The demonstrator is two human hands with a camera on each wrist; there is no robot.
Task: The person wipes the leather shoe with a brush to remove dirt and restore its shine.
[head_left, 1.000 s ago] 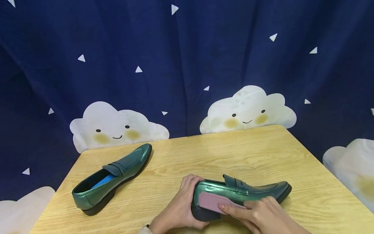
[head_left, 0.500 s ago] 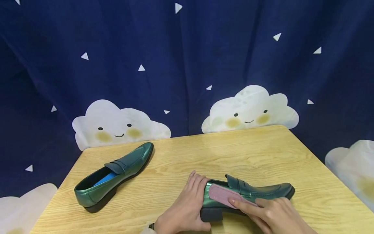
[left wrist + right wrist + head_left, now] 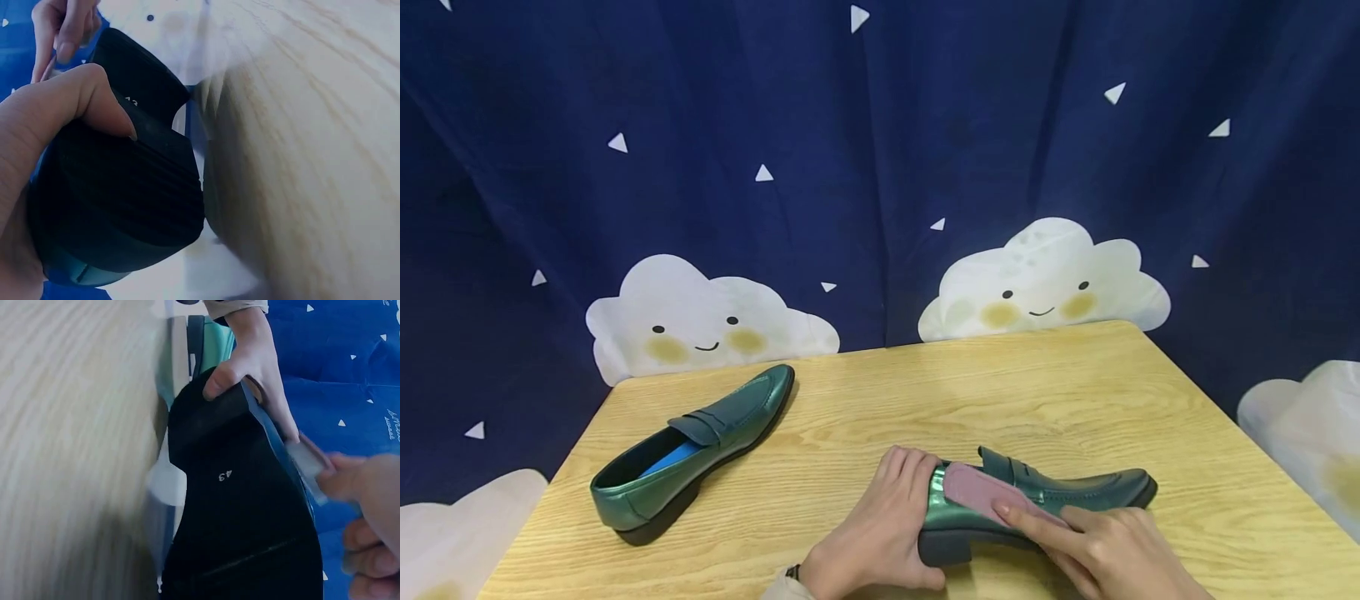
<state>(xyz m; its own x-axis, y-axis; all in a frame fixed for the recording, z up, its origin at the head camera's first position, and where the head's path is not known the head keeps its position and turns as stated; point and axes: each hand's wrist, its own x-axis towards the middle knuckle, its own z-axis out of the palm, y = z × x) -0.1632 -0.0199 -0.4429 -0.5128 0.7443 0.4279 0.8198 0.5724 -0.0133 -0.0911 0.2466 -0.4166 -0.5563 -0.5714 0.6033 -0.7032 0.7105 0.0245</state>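
Observation:
In the head view my left hand (image 3: 883, 525) grips the heel end of a metallic green loafer (image 3: 1075, 486), toe pointing right. Its thumb presses the black heel (image 3: 125, 181) from below, as the left wrist view shows. My right hand (image 3: 1112, 546) holds a pink flat-backed brush (image 3: 977, 490), index finger stretched along its back. The brush lies against the loafer's near side, close under the opening, and its pale underside (image 3: 305, 465) faces the shoe. The black sole (image 3: 231, 506), marked 43, is turned to the right wrist camera. A matching loafer (image 3: 722, 421) stands at the table's left.
The wooden table (image 3: 850, 417) reaches back to a dark blue curtain (image 3: 880, 167) with white clouds and triangles. A blue insole (image 3: 672, 457) shows inside the left loafer, whose toe points toward the back.
The brush has moved up the loafer's side, from low near the heel to just under the opening, and a little rightward. The held loafer has shifted slightly right; the other loafer stays put.

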